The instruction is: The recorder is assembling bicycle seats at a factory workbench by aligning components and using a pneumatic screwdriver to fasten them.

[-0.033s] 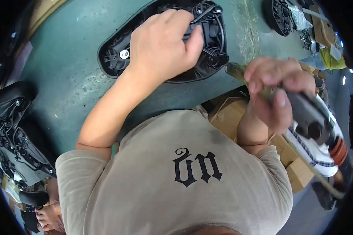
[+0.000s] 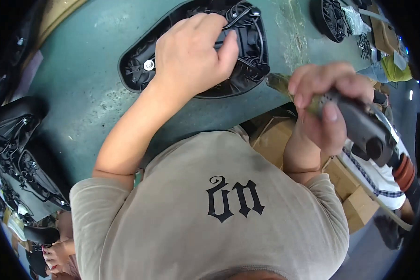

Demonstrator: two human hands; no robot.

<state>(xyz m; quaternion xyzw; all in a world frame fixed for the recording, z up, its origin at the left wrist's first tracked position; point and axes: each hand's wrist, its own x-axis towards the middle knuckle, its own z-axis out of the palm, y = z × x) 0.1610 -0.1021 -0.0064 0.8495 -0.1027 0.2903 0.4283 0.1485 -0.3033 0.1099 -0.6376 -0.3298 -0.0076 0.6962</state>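
Note:
An upturned black bicycle saddle (image 2: 140, 83) lies on the green table, its underside with wire rails and coil springs (image 2: 253, 69) facing up. My left hand (image 2: 191, 53) rests over the middle of it, fingers curled down onto its metal frame; the fingertips are hidden beneath the hand. A bright round nut or washer (image 2: 149, 65) shows at the saddle's narrow left end. My right hand (image 2: 324, 105) is closed around a dark grey power screwdriver (image 2: 361, 126) with a yellowish, wrapped-looking nose. The tool's tip points at the spring at the saddle's near right corner; whether it touches is unclear.
More upturned saddles (image 2: 21, 161) are stacked at the left, and another saddle (image 2: 330, 21) lies at the far right beside plastic wrap (image 2: 357, 22). Cardboard boxes (image 2: 277, 140) stand below the table's near edge. Another person's hand (image 2: 56, 256) shows at lower left.
The view has shifted very slightly. Both hands, the saddle and the screwdriver keep nearly the same places.

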